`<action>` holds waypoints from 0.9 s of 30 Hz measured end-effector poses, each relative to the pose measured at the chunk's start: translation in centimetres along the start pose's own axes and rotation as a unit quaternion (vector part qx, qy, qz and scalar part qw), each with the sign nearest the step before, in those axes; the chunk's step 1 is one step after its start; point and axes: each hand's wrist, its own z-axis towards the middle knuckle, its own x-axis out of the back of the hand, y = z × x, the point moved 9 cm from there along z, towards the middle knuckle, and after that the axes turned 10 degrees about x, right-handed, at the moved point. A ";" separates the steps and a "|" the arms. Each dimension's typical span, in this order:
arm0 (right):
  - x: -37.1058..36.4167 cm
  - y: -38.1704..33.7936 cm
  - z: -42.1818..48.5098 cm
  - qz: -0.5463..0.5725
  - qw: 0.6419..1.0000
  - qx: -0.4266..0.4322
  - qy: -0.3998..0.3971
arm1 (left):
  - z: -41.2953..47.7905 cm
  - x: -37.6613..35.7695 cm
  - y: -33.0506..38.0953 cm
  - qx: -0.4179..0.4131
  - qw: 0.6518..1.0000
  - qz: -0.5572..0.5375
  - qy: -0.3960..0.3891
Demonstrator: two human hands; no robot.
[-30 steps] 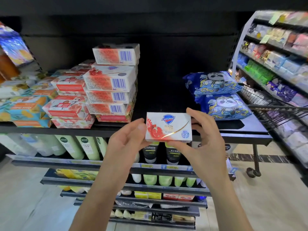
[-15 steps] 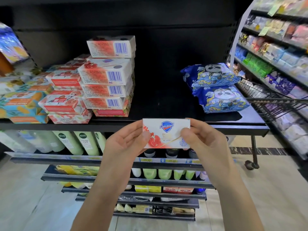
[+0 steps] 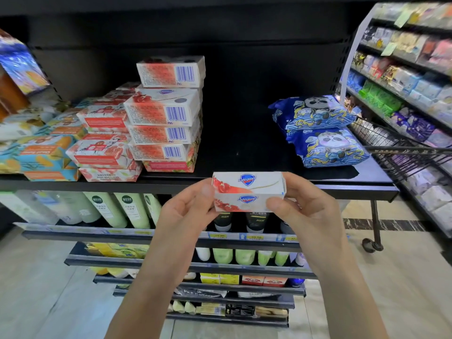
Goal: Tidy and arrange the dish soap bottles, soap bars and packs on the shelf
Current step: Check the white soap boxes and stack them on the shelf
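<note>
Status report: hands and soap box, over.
Left hand, right hand pinch white-and-red cardboard soap box by its ends. Box held before black shelf. Stacked soap boxes left, blue panda packs right; nothing blocking.

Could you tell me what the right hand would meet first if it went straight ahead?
Likely nothing near: the right hand, gripping the soap box, points into the bare shelf gap between the stack and panda packs. Depth is unclear.

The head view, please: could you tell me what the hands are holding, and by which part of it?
A white Safeguard soap box: the left hand pinches its left end, the right hand its right end.
</note>
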 end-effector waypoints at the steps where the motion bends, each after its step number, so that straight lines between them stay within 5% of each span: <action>1: 0.0 0.0 0.0 0.003 1.000 0.004 -0.003 | -0.1 -0.1 0.1 0.001 1.000 -0.002 -0.004; 9: -0.3 0.0 0.0 -0.001 0.999 0.026 -0.036 | 0.1 0.5 -0.1 0.011 0.998 -0.056 0.008; 17: 0.3 2.6 -0.6 -0.006 0.993 -0.117 -0.011 | 0.1 0.9 -0.5 0.007 0.997 -0.067 0.040; 27: 0.3 2.6 -0.4 0.028 0.993 -0.112 -0.005 | 0.1 1.2 -0.7 0.012 0.996 -0.058 0.067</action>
